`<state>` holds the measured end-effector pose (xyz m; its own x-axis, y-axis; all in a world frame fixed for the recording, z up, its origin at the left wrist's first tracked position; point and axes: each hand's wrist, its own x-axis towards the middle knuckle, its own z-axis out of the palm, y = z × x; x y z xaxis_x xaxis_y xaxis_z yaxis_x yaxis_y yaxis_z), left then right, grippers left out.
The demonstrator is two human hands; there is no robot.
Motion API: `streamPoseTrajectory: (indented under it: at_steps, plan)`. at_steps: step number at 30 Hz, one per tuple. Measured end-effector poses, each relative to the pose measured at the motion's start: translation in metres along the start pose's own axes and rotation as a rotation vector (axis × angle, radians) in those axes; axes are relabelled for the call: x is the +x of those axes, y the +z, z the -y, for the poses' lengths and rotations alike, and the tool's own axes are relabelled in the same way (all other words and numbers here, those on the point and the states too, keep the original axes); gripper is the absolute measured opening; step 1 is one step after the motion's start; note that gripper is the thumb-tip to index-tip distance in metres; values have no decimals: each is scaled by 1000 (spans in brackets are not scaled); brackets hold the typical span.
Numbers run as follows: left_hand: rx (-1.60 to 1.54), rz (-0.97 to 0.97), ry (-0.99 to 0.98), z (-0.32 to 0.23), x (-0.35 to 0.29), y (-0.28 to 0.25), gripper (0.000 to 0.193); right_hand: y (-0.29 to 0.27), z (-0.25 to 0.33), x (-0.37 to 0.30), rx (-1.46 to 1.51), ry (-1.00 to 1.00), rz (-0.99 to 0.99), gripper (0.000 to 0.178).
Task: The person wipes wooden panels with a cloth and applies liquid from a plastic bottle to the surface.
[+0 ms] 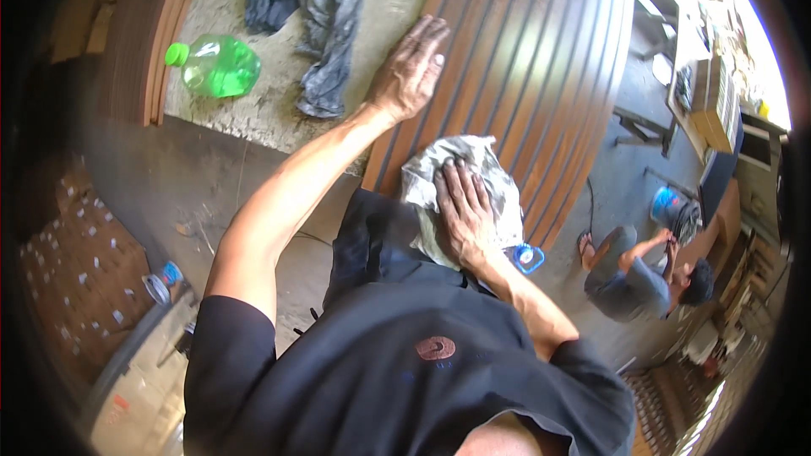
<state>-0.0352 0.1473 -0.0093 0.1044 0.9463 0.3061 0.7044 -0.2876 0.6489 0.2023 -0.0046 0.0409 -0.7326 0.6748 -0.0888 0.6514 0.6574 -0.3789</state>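
Observation:
A brown wooden panel with dark parallel grooves stretches away in front of me. My left hand lies at its left edge, fingers stretched out and holding nothing. On the near end of the panel is a crumpled, stained white and grey cloth. My right hand rests flat on top of this cloth, fingers extended and darkened with stain. Part of the cloth's underside is hidden, as is the panel beneath it.
Left of the panel, a green bottle lies near dark rags on a worn grey surface. Another brown board stack stands beyond. At right, a person crouches near a blue bucket. A blue-handled container shows beside my right forearm.

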Motion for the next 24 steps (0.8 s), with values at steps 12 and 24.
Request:
streamPoseTrajectory:
  at_steps: [12,24]
  plan:
    - [-447,-64,-354,-3,-4,-7,67,-2,-113,185,-170,101,-510,54]
    - [-1470,-5,-550,37,28,-38,47,-22,-95,207,-90,-70,-591,48]
